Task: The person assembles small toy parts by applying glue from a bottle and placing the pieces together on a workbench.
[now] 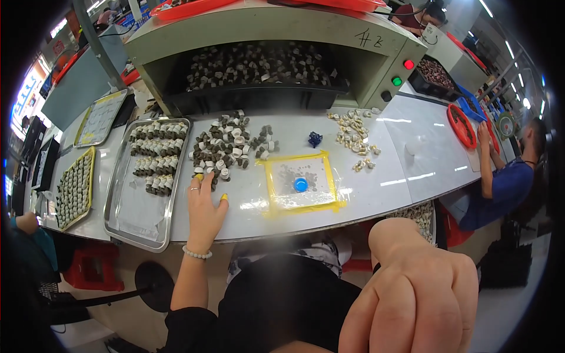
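My left hand [205, 213] reaches over the white table with thumb and fingers apart. Yellow covers some of its fingertips, which are at the near edge of a pile of small parts [226, 144], white caps with dark grey ends. I cannot tell whether the fingertips touch a part. Left of the hand, a metal tray [138, 220] holds several rows of similar parts [159, 147]. My right hand [421, 294] is raised very large in front, its fingers curled. Its fingertips are hidden, so anything in them does not show.
Yellow tape [268, 185] frames a square holding a blue round cap [301, 185]. Beyond lie a dark blue spiky piece [315, 139] and scattered cream parts [353, 132]. A black bin [259, 97] of parts sits under a metal housing [265, 29]. A co-worker [506, 182] sits at the right.
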A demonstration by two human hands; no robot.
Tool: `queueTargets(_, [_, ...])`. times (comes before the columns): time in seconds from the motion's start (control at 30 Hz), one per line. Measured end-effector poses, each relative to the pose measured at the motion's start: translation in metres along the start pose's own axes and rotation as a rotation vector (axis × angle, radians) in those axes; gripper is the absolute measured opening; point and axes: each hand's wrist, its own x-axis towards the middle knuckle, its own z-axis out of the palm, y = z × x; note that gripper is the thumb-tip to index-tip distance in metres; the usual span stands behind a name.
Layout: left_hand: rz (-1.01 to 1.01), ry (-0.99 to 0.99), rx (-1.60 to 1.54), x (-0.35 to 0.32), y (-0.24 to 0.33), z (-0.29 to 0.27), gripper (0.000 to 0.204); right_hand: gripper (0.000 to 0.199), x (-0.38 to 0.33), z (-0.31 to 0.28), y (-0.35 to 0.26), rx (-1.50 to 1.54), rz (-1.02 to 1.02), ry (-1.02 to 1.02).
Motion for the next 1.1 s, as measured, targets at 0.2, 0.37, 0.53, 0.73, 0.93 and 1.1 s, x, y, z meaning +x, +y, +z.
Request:
queueTargets(0.2, [0.025, 0.0, -0.007, -0.012, -0.004, 0.009, 0.056, 0.035, -0.004, 0.038, -0.007, 0.187, -0.045, 0.13])
queueTargets(0.37, [0.026, 0.021, -0.089, -0.022, 0.004, 0.013, 0.061, 0.011, 0.017, 0.015, -0.014, 0.335, 0.105, -0.303])
queueTargets(0.53, [0.077, 0.098, -0.128, -0.03, 0.003, 0.022, 0.062, 0.009, 0.011, 0.019, -0.016, 0.251, 0.081, -0.391])
queueTargets(0.73, [0.118, 0.148, -0.103, -0.031, 0.001, 0.024, 0.062, 0.011, 0.014, 0.052, -0.026, 0.274, 0.255, -0.397])
queueTargets(0.93, [0.143, 0.203, -0.134, -0.032, -0.003, 0.026, 0.061, 0.007, -0.004, 0.079, -0.028, 0.241, 0.302, -0.282])
queueTargets(1.1, [0.167, 0.201, -0.126, -0.033, 0.002, 0.026, 0.06, 0.01, -0.013, 0.083, -0.038, 0.209, 0.339, -0.408])
